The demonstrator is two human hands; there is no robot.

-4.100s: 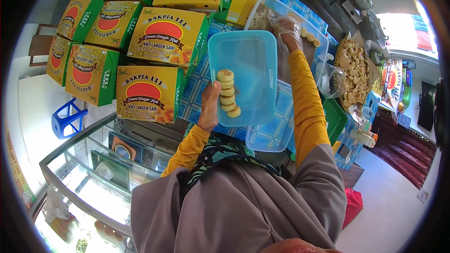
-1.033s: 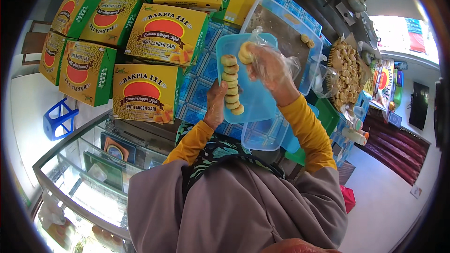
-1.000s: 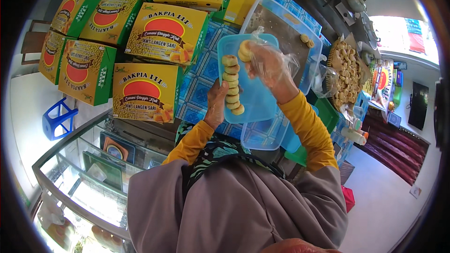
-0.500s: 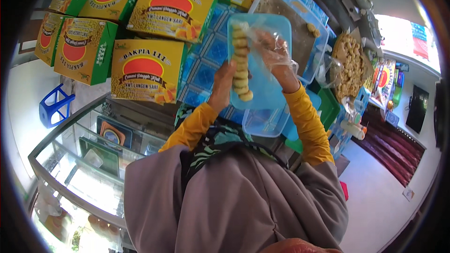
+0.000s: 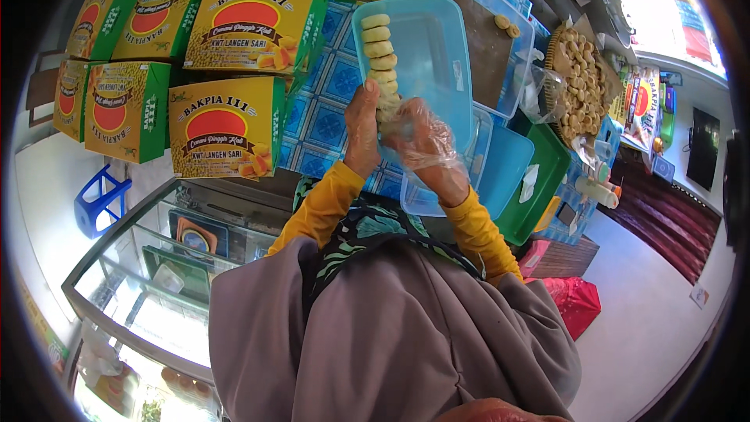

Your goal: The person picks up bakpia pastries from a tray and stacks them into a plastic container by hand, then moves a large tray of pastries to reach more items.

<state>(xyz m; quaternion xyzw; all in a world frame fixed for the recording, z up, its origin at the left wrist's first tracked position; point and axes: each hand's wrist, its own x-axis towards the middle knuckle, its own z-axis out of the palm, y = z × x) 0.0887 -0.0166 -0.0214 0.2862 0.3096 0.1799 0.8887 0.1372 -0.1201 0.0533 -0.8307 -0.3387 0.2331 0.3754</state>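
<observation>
A light blue plastic container (image 5: 426, 47) is tilted in front of me, with a row of small round pale pastries (image 5: 380, 48) standing on edge along its left side. My left hand (image 5: 362, 129) grips the container's left wall, thumb up at the rim beside the pastries. In a clear plastic glove, my right hand (image 5: 426, 144) curls over the near end of the row, its fingers closed around the pastries there. Glove and fingers hide those last pastries, so how many they hold does not show.
Yellow-green cardboard boxes (image 5: 226, 121) stack at the left. Behind the container sits a clear tub (image 5: 484, 62) with a few pastries. A round basket (image 5: 556, 94) of pastries, a green tray (image 5: 539, 180) and a blue lid (image 5: 504, 168) lie right. A glass display case (image 5: 148, 266) stands near left.
My right hand has moved from the far part of the row down to its near end. The container has shifted slightly left and away, and the far pastries now show uncovered.
</observation>
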